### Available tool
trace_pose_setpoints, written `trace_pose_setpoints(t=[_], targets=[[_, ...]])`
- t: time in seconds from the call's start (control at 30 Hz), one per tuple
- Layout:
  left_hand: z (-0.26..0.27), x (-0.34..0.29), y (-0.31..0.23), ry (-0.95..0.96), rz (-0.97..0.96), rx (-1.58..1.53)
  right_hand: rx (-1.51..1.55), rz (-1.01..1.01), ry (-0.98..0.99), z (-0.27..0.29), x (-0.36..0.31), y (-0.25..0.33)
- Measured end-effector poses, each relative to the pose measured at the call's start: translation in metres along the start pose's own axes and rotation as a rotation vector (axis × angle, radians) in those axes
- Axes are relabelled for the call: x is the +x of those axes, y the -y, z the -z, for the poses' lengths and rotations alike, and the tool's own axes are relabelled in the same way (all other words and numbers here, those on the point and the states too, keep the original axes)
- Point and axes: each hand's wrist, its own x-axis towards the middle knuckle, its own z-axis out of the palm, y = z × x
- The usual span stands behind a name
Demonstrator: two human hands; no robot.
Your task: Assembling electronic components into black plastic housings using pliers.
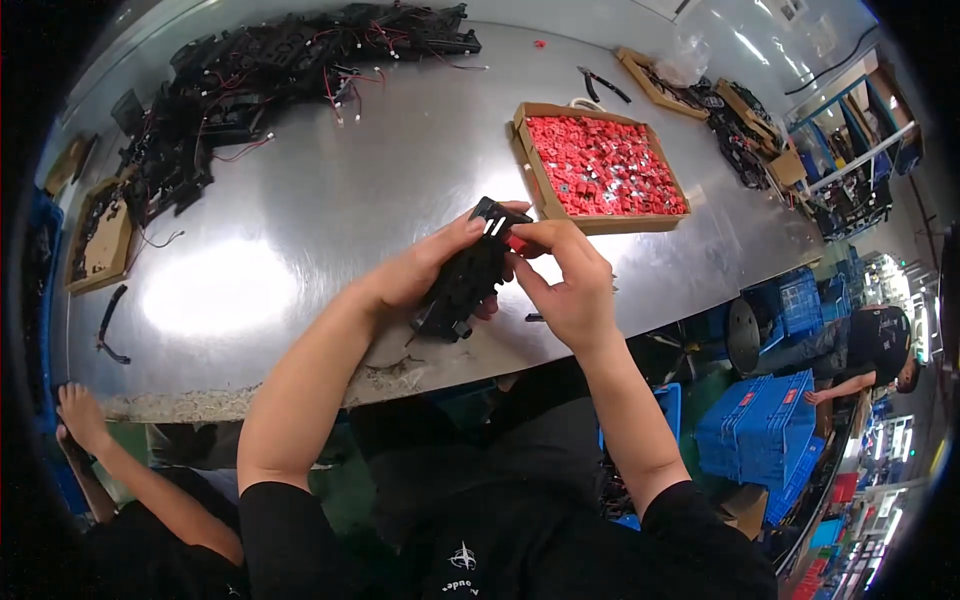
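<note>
Near the table's front edge, my left hand (432,262) is wrapped round a black plastic housing (468,285), held tilted with its upper end away from me. Two short white marks show at that upper end. Thumb and forefinger of my right hand (568,280) pinch a small red plastic part (516,243) against the housing's right side. Most of the red part is hidden by my fingertips. Just beyond my right hand stands a shallow cardboard box (632,226) full of similar red parts (600,165).
Black housings with thin wires (270,75) are heaped at the far left. Pliers (604,86) lie beyond the box, another black-handled tool (110,325) at the left. Cardboard trays (100,235) line the edges. A co-worker's hand (82,415) rests at the lower left; blue crates (755,430) stand right.
</note>
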Motion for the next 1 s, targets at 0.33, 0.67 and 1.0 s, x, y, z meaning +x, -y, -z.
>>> trace_pose_setpoints(t=[0.33, 0.67, 1.0], targets=[[0.005, 0.003, 0.004, 0.038, 0.083, -0.191, -0.028, 0.142, -0.103, -0.017, -0.008, -0.017], [-0.014, 0.014, 0.002, -0.181, 0.049, -0.039, 0.028, 0.159, -0.118, -0.002, -0.017, -0.031], [0.007, -0.004, -0.026, -0.165, -0.104, 0.599, -0.110, 0.266, -0.168, -0.032, -0.016, -0.013]])
